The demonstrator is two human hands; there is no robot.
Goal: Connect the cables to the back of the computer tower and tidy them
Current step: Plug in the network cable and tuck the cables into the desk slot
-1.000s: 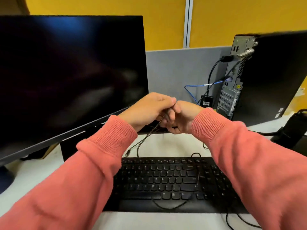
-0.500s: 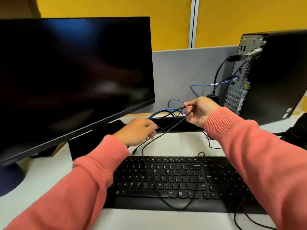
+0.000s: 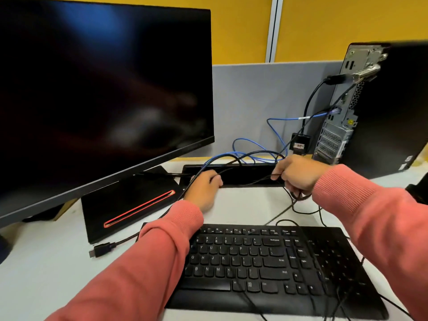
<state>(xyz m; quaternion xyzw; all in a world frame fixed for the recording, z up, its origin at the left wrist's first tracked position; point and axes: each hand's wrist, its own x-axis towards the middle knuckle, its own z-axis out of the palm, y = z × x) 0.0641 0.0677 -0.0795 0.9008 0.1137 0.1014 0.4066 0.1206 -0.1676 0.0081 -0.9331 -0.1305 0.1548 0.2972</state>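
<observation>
- Our left hand (image 3: 205,186) is curled round a dark cable (image 3: 194,179) just behind the keyboard, beside the black cable tray (image 3: 243,173) at the back of the surface (image 3: 46,262).
- Our right hand (image 3: 295,173) grips a bunch of thin black cables (image 3: 298,195) — the strands loop out below the fist and trail down toward the keyboard.
- Between the two hands a black cable and a blue network cable (image 3: 250,150) arch over the tray, tangled together in loose loops.
- Further out, the computer tower (image 3: 382,112) stands upright at the right with its back panel turned to us; the blue cable and a black plug (image 3: 335,79) already sit in its ports.
- One connector (image 3: 99,250) lies loose on the surface left of the keyboard (image 3: 266,262), in front of the monitor stand (image 3: 129,200) — plugged into nothing that we can see.
- We judge the step in hand to be the tidying: gathering the slack into one bundle, with most connecting seemingly done.
- The next move calls for drawing the loops together without tugging the plugs out of the tower, and for working out whether that loose connector belongs in the back panel.
</observation>
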